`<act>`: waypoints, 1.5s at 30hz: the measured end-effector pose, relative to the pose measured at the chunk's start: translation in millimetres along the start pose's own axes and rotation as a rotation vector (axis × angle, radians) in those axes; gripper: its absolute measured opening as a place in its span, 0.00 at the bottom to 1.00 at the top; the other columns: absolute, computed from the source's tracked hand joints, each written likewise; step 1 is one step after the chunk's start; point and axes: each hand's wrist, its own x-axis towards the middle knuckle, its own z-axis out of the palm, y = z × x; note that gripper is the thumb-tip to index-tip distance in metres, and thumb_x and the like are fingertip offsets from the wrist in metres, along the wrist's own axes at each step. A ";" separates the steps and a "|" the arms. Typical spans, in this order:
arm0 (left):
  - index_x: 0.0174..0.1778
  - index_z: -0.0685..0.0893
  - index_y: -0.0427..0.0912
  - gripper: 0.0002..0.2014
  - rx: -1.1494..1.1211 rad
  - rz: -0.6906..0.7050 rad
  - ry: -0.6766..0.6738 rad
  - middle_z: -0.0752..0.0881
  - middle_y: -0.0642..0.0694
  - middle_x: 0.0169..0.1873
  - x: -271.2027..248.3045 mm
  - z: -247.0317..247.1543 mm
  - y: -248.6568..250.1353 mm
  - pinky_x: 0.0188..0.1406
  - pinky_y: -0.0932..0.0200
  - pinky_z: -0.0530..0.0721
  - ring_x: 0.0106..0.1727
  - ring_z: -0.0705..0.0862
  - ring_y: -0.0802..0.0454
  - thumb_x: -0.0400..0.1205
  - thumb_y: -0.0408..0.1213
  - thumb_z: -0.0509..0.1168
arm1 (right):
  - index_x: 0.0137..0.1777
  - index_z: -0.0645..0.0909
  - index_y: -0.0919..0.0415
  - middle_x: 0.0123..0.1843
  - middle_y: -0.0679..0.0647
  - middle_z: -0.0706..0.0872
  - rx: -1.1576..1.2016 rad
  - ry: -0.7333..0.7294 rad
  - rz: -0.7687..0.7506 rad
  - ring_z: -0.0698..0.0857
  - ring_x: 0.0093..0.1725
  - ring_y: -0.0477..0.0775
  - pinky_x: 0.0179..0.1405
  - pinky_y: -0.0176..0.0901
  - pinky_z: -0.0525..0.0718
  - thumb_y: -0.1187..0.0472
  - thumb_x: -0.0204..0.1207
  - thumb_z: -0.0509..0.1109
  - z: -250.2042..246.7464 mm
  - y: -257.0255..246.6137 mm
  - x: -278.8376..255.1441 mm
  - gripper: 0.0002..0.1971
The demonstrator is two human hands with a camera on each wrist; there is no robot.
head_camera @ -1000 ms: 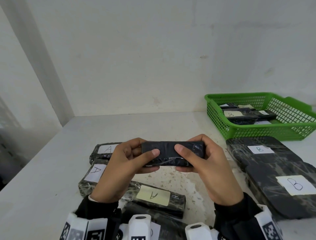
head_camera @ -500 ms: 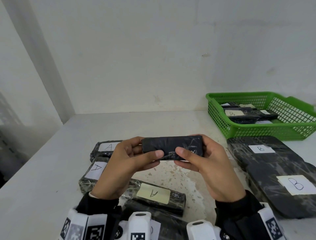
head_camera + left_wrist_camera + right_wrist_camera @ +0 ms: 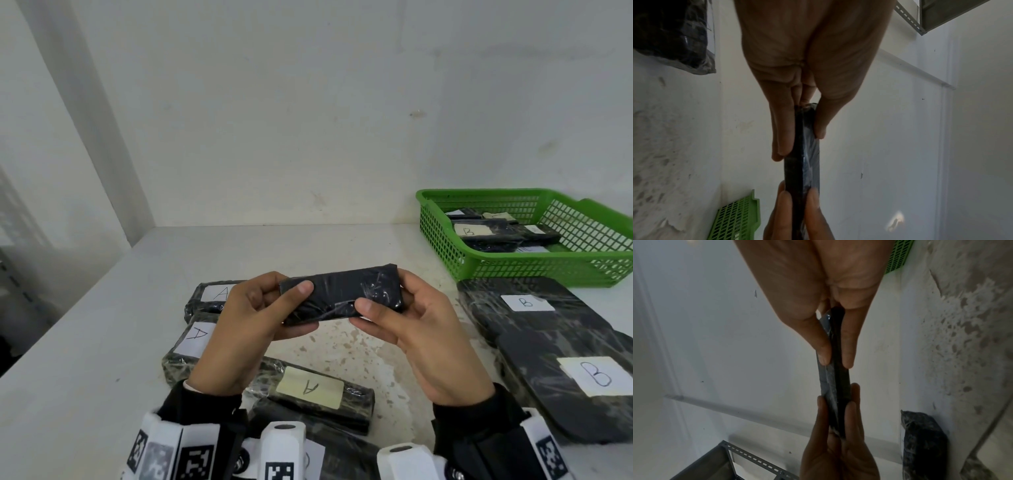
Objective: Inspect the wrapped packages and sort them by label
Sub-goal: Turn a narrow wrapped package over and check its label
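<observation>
Both hands pinch one black wrapped package (image 3: 340,294) by its ends, thumb on the near face, fingers behind: left hand (image 3: 246,329) at the left end, right hand (image 3: 421,332) at the right end. Pkg. is held level above the tabletop (image 3: 102,342), clear of it; the face toward the head view carries no label, so its letter cannot be read. Wrist views show only the thin edge betw. the fingertips (image 3: 819,133). Sorted so far, judging by layout: packages marked A (image 3: 310,389) lie at left, flat ones marked B (image 3: 524,303) at right, and more B pkgs. sit in the green basket (image 3: 442,226) beyond. Left to do: find the held pkg.'s label, prob. on the far face, then place it. Cut off at the lower edge: another package w/ a partly hidden label, letter unclear.
</observation>
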 end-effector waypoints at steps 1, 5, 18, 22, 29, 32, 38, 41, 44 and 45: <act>0.43 0.84 0.26 0.15 0.008 0.003 0.003 0.89 0.41 0.32 0.3 -0.5 -0.9 0.36 0.59 0.91 0.36 0.90 0.53 0.71 0.38 0.70 | 0.59 0.84 0.64 0.53 0.59 0.92 -0.002 -0.002 0.002 0.92 0.53 0.56 0.47 0.42 0.90 0.69 0.68 0.75 0.0 0.5 0.6 0.18; 0.42 0.85 0.28 0.14 -0.005 0.012 -0.001 0.89 0.43 0.31 0.2 -1.3 -0.9 0.36 0.60 0.90 0.36 0.90 0.54 0.71 0.38 0.70 | 0.57 0.85 0.64 0.52 0.57 0.93 0.008 0.008 -0.025 0.92 0.53 0.53 0.48 0.45 0.91 0.59 0.70 0.73 -0.6 -0.8 1.0 0.17; 0.43 0.85 0.28 0.22 0.030 0.055 -0.009 0.87 0.25 0.47 1.4 -5.2 -0.1 0.63 0.40 0.87 0.54 0.88 0.35 0.67 0.46 0.77 | 0.63 0.85 0.50 0.58 0.62 0.88 -0.059 -0.010 -0.037 0.90 0.58 0.56 0.55 0.45 0.89 0.47 0.71 0.72 -1.5 -2.3 0.4 0.21; 0.49 0.87 0.31 0.23 0.030 0.058 -0.047 0.87 0.29 0.55 0.3 -6.6 -0.1 0.72 0.41 0.80 0.60 0.86 0.40 0.67 0.48 0.75 | 0.56 0.90 0.57 0.53 0.63 0.88 -0.016 0.036 -0.065 0.90 0.57 0.58 0.55 0.46 0.89 0.48 0.70 0.72 -1.8 0.4 1.7 0.18; 0.41 0.88 0.37 0.16 0.000 0.038 -0.084 0.91 0.36 0.49 0.5 -7.7 -0.7 0.54 0.52 0.89 0.52 0.90 0.41 0.69 0.48 0.73 | 0.47 0.90 0.58 0.51 0.62 0.89 0.000 0.027 -0.090 0.90 0.53 0.54 0.58 0.50 0.89 0.44 0.66 0.78 -4.6 0.7 3.0 0.18; 0.38 0.88 0.39 0.14 0.000 0.066 -0.059 0.91 0.35 0.50 1.1 -8.3 -1.0 0.53 0.52 0.90 0.52 0.90 0.42 0.68 0.47 0.73 | 0.50 0.89 0.61 0.54 0.65 0.88 0.032 0.021 -0.091 0.89 0.57 0.58 0.57 0.48 0.88 0.32 0.60 0.79 -2.7 3.5 3.8 0.33; 0.44 0.85 0.29 0.23 0.004 0.040 -0.079 0.89 0.30 0.54 0.6 -6.7 -1.8 0.56 0.55 0.88 0.54 0.89 0.45 0.68 0.49 0.74 | 0.45 0.90 0.63 0.49 0.64 0.91 0.035 0.087 -0.167 0.91 0.53 0.60 0.52 0.47 0.90 0.39 0.63 0.79 -0.6 3.3 3.0 0.25; 0.37 0.87 0.37 0.16 0.056 0.040 -0.061 0.86 0.24 0.52 -1.0 -4.7 -0.9 0.55 0.55 0.89 0.52 0.88 0.42 0.67 0.48 0.76 | 0.45 0.88 0.69 0.48 0.64 0.91 0.033 0.100 -0.121 0.91 0.51 0.59 0.53 0.51 0.91 0.49 0.71 0.73 -0.9 1.8 2.4 0.20; 0.35 0.85 0.38 0.12 0.088 0.037 -0.043 0.86 0.23 0.51 -0.9 -5.1 -0.7 0.54 0.53 0.90 0.51 0.88 0.38 0.69 0.44 0.77 | 0.46 0.87 0.70 0.47 0.64 0.90 0.012 0.061 -0.095 0.90 0.50 0.55 0.54 0.49 0.90 0.48 0.72 0.75 0.3 2.5 1.9 0.21; 0.35 0.85 0.38 0.11 0.087 0.031 -0.043 0.87 0.23 0.51 -0.9 -5.0 -0.2 0.54 0.53 0.90 0.52 0.88 0.37 0.70 0.42 0.77 | 0.44 0.88 0.68 0.47 0.65 0.89 0.012 0.057 -0.098 0.90 0.49 0.55 0.54 0.48 0.90 0.48 0.70 0.77 1.2 2.5 1.4 0.19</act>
